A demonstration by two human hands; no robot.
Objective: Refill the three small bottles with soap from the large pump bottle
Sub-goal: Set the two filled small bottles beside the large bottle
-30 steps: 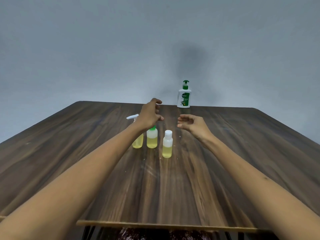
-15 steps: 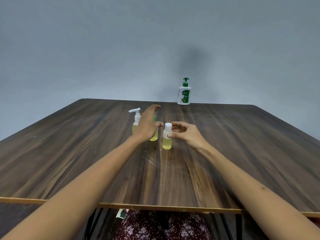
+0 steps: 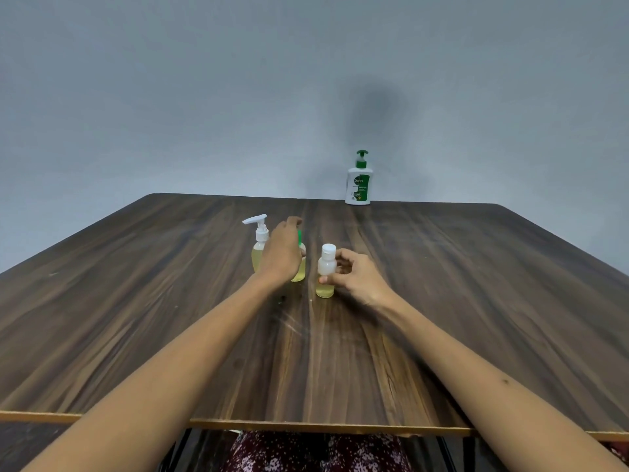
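Three small bottles of yellow liquid stand mid-table. The white-capped bottle is on the right, and my right hand holds it with thumb and fingers round its body. The green-capped bottle is in the middle, mostly hidden behind my left hand, whose fingers curl around it. The small white-pump bottle stands at the left, just beside my left hand. The large white and green pump bottle stands upright at the table's far edge, apart from both hands.
The dark wooden table runs from the near edge to a grey wall. Patterned fabric of my clothing shows below the table's front edge.
Both hands have moved down onto the small bottles. My right hand closed round the white-capped bottle, and my left hand settled over the green-capped one. The view tilted down a little.
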